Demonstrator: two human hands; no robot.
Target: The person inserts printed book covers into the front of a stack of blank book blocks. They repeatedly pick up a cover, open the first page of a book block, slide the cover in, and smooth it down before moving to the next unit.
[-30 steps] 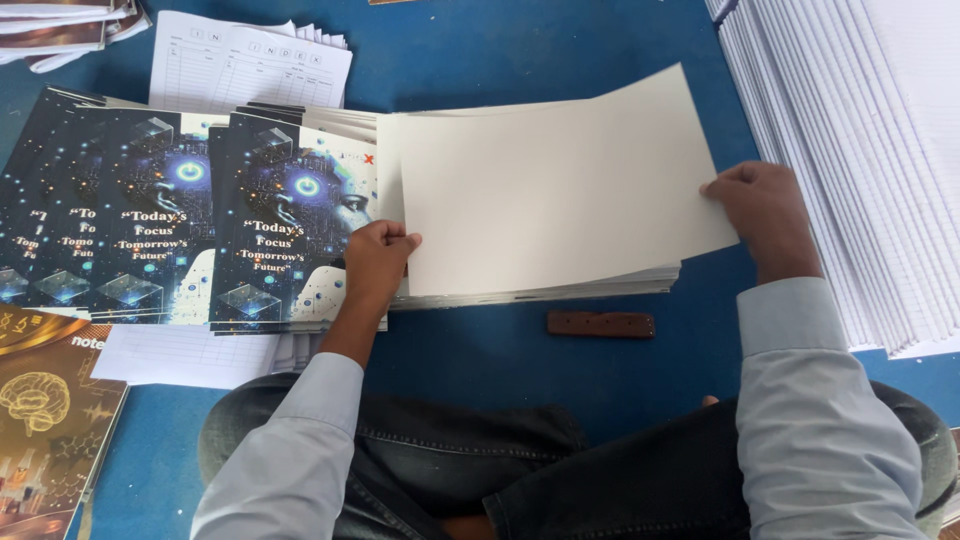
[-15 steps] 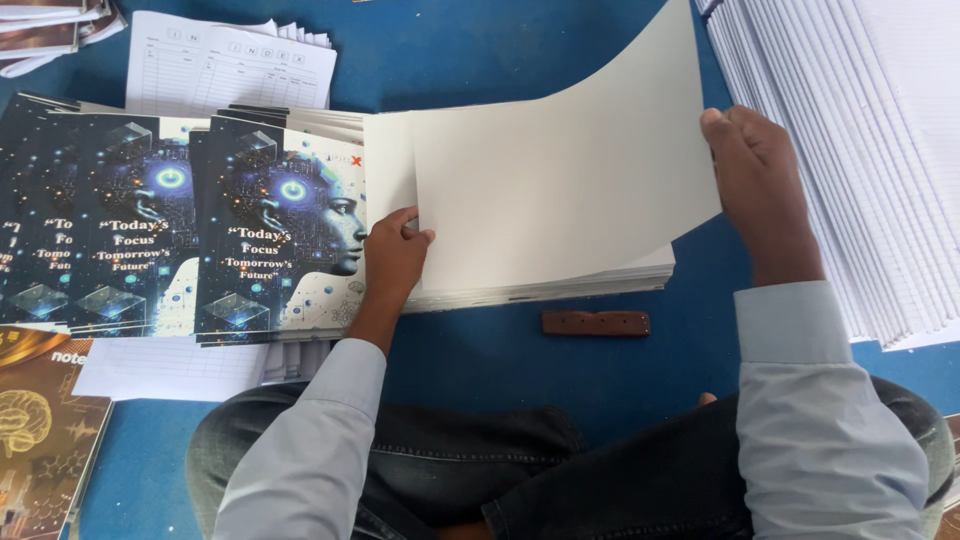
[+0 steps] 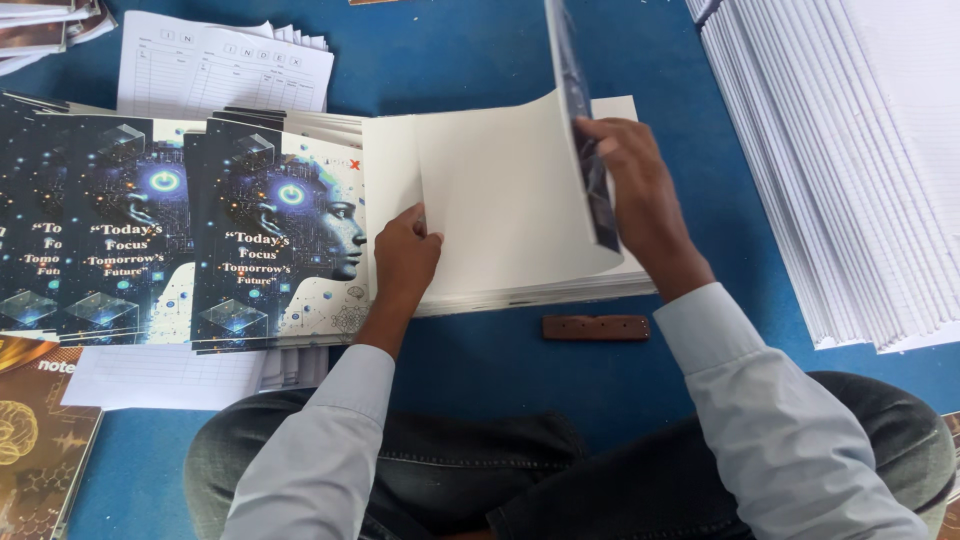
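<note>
My right hand [image 3: 640, 200] grips the right edge of a cover sheet [image 3: 500, 190] and holds it folded up and over to the left, its cream inner side facing me and its dark printed side showing at the raised edge. My left hand [image 3: 405, 255] presses down on the sheet's left part, at the fold line, on top of a stack of cream sheets [image 3: 530, 295]. Left of the stack lie overlapping piles of dark blue printed covers [image 3: 270, 240] with a face design.
A wide fanned pile of white ruled pages [image 3: 850, 170] fills the right side. White index sheets [image 3: 225, 65] lie at the top left. A small brown wooden block [image 3: 595, 327] rests by my knees. Brown covers [image 3: 40, 440] sit at bottom left on the blue floor mat [image 3: 460, 50].
My right hand has lifted the sheet's right edge from flat on the stack and swung it up and leftward. My left hand slid right onto the sheet at the fold.
</note>
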